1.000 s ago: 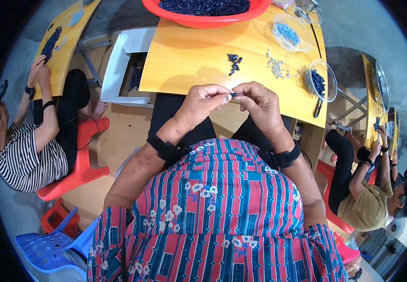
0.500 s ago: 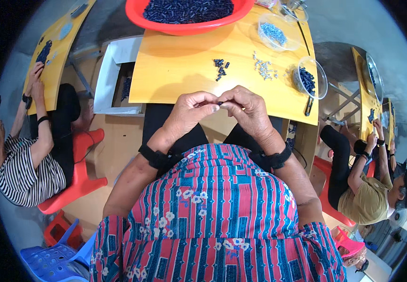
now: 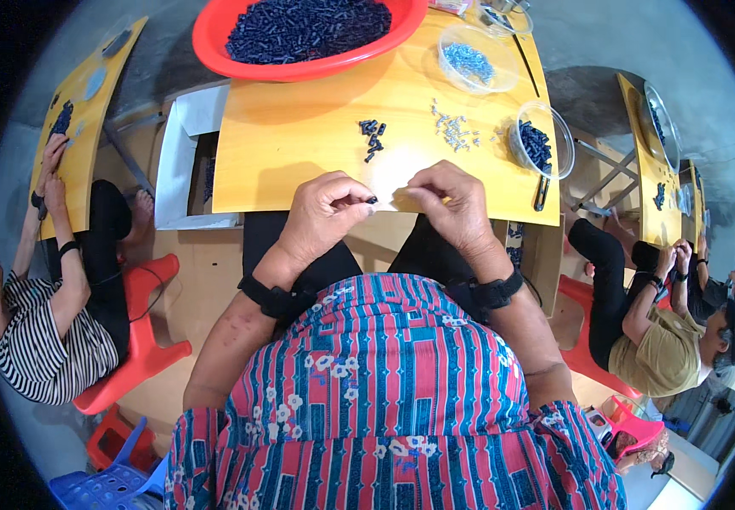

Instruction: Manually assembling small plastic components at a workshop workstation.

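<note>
At the table's near edge my left hand pinches a small black cylindrical piece between thumb and forefinger, its end sticking out. A short gap away, my right hand has thumb and forefinger pressed together; whatever lies between them, if anything, is too small to see. Beyond the hands lies a loose cluster of black pieces. To its right are scattered small silver parts. A clear bowl holding more black pieces stands on the right.
A red basin heaped with black pieces sits at the back of the yellow table. Another clear bowl holds silvery-blue parts. A black slim tool lies by the right edge. A white box stands left. Co-workers sit at both sides.
My hands have come apart: the right has drawn away to the right, and the black piece stays in my left fingers. The view has shifted, so the table sits lower and further left.
</note>
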